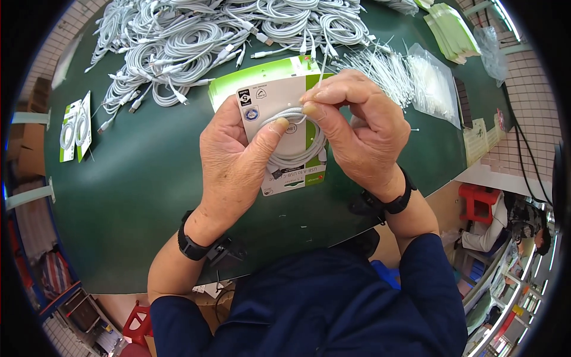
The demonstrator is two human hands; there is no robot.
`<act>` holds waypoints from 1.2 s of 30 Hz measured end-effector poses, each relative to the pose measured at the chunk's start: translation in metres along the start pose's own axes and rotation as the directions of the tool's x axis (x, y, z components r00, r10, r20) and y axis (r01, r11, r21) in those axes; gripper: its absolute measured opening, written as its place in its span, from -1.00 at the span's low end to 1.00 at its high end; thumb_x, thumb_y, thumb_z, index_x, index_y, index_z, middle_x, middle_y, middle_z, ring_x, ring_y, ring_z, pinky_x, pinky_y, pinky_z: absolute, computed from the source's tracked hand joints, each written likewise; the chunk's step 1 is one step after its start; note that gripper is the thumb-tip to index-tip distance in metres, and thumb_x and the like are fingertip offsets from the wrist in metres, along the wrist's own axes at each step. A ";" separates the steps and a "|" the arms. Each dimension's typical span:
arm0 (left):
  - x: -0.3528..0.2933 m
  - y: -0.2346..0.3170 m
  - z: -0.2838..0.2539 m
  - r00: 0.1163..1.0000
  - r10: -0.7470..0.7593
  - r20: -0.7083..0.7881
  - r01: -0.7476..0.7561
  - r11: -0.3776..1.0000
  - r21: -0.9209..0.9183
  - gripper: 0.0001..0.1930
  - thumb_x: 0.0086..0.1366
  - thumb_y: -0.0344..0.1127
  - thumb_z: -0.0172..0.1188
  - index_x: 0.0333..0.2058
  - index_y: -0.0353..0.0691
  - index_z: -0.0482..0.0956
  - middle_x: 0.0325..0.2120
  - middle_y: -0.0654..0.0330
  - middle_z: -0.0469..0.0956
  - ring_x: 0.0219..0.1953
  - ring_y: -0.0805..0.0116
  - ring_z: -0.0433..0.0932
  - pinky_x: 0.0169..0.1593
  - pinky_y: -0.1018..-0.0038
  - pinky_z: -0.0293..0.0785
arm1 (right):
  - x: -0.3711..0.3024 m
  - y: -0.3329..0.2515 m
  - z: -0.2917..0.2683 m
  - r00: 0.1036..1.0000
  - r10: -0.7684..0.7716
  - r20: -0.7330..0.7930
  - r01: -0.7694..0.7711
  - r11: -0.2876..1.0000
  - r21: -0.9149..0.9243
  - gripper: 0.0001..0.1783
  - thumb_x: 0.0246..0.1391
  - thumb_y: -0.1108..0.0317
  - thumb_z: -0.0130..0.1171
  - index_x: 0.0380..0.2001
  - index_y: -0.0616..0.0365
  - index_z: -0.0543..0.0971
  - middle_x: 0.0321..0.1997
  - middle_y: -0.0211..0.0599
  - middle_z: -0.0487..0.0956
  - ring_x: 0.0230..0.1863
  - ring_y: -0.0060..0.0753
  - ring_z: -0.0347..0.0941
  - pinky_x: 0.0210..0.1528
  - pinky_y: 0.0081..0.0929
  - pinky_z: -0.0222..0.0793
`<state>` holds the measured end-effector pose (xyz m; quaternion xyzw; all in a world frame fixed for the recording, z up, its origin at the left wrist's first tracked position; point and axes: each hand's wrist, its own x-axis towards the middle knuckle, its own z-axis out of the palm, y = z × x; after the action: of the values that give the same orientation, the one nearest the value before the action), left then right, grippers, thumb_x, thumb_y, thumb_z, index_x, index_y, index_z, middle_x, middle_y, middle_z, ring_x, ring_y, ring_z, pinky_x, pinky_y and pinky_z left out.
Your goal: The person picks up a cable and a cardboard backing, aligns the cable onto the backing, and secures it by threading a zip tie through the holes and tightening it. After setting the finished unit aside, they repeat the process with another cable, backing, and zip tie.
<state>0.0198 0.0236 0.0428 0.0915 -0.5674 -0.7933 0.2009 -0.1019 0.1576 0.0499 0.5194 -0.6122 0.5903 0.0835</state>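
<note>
A white and green backing card (pixel 279 92) with a coiled white braided cable (pixel 299 159) on its face is held over the table. My left hand (pixel 229 157) grips the card from its left side, thumb pressed on the top of the coil. Above the coil, my right hand (pixel 372 122) is closed in a pinch on a thin white cable tie (pixel 323 66), whose free end sticks up past my fingertips. Where the tie runs at the card is hidden by my fingers. Behind the held card lies a stack of similar cards (pixel 221 89).
A heap of coiled white cables (pixel 190 47) covers the table's far side. Loose cable ties (pixel 375 70) lie at the far right, beside a clear bag of ties (pixel 434 86). Green cards (pixel 451 33) are stacked beyond. Cards with cables attached (pixel 71 132) stand at the left.
</note>
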 end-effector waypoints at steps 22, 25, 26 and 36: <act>-0.001 0.001 0.000 0.999 0.027 -0.019 -0.027 1.000 -0.008 -0.67 0.32 -0.51 0.20 0.04 -0.41 0.43 -0.12 0.07 0.63 -0.11 0.43 0.61 -0.01 0.50 0.55 | 0.003 -0.004 -0.011 0.913 -0.347 0.215 0.393 0.890 -0.231 -0.58 -0.25 0.62 0.43 -0.21 0.07 0.68 -0.19 -0.29 0.61 -0.28 -0.32 0.55 -0.35 -0.52 0.47; -0.001 0.002 -0.001 0.999 0.029 -0.020 -0.029 1.000 0.007 -0.67 0.32 -0.52 0.20 0.03 -0.42 0.44 -0.12 0.07 0.63 -0.11 0.43 0.61 -0.01 0.51 0.55 | 0.003 -0.004 -0.011 0.917 -0.335 0.216 0.380 0.898 -0.219 -0.60 -0.24 0.62 0.42 -0.23 0.08 0.68 -0.19 -0.28 0.62 -0.28 -0.32 0.56 -0.35 -0.52 0.47; -0.001 0.002 0.000 0.999 0.029 -0.020 -0.029 1.000 0.006 -0.67 0.32 -0.52 0.20 0.03 -0.42 0.44 -0.12 0.07 0.63 -0.11 0.43 0.61 -0.01 0.51 0.55 | 0.002 -0.003 -0.011 0.919 -0.337 0.204 0.378 0.900 -0.217 -0.61 -0.23 0.62 0.42 -0.23 0.08 0.68 -0.19 -0.28 0.63 -0.29 -0.32 0.55 -0.35 -0.52 0.47; -0.001 0.003 0.000 0.999 0.019 -0.027 -0.019 1.000 0.017 -0.68 0.31 -0.53 0.21 0.02 -0.42 0.44 -0.12 0.07 0.62 -0.11 0.43 0.61 -0.01 0.50 0.55 | 0.002 -0.002 -0.011 0.918 -0.344 0.198 0.385 0.893 -0.233 -0.60 -0.23 0.61 0.43 -0.23 0.04 0.67 -0.22 -0.31 0.65 -0.33 -0.34 0.54 -0.37 -0.53 0.46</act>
<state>0.0219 0.0231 0.0456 0.0988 -0.5722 -0.7851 0.2154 -0.1070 0.1657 0.0556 0.6525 -0.5820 0.4348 0.2156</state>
